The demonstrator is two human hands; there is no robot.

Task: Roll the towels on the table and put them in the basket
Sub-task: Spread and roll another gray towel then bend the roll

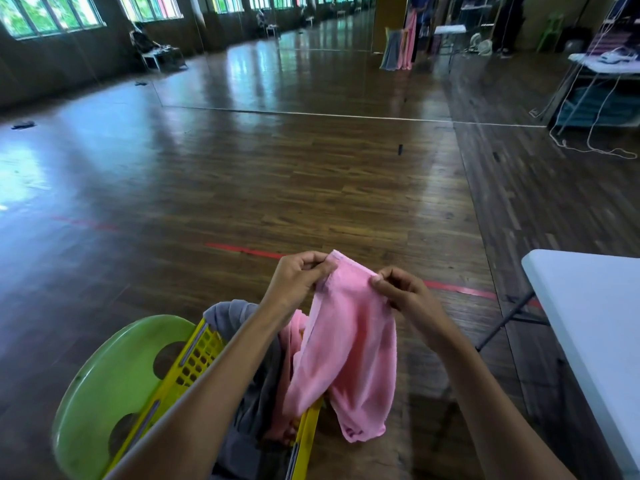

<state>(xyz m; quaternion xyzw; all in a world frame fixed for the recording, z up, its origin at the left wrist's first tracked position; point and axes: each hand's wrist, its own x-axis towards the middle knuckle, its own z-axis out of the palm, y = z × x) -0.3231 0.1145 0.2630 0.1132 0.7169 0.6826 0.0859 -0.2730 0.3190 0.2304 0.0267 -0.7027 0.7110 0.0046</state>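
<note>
A single head-worn wide-angle view looks forward and down, close over both hands, floor stretching beyond.

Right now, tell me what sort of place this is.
Probably a dance studio or activity hall: a wide wooden floor, a mirrored wall and a long row of windows.

A pink towel (349,341) hangs above the yellow basket (197,358) holding a grey towel (242,441).

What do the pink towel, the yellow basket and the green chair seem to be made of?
Pink towel: soft matte cloth, perhaps microfibre or terry; it drapes limply with a fuzzy nap. Yellow basket: rigid moulded plastic, judging by its grid of holes. Green chair: smooth, faintly glossy plastic with round cut-outs.
</note>
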